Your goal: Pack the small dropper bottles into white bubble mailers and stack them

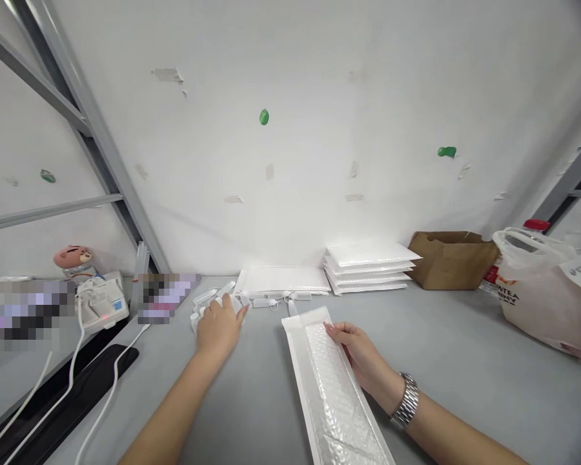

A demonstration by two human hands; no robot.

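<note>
Right hand [361, 355] grips a bubbly white envelope [334, 387]; left hand [217, 326] rests among plastic pieces [204, 296]

A long, flat, white padded envelope slants across a smooth, matte grey surface [252, 387], its lower end running out of view. Its glossy face is dimpled with bubbles, bordered by a flat, plain margin. The right hand pinches it near the top of its right edge, thumb and fingers closed on it. A silvery watch [407, 400] with a chunky metal-link band circles that wrist.

The left hand is palm down, fingers curled over the small, translucent, oblong plastic pieces; whether it grasps one cannot be told. More of these lie in a loose row to its right, some with thin loops.

Behind them, against a white wall [310, 77] scabbed with torn paper and tape, lies a low pile of white envelopes [283, 281]. Just right of it stands a taller, puffy stack [368, 271] with uneven edges. Next comes a boxy, creased brown paper bag [450, 261], then a thin, bulging plastic carrier bag [537, 297]. At far left, smooth white cables [99, 413] curve over a flat, black, round-ended strip [77, 400].
</note>
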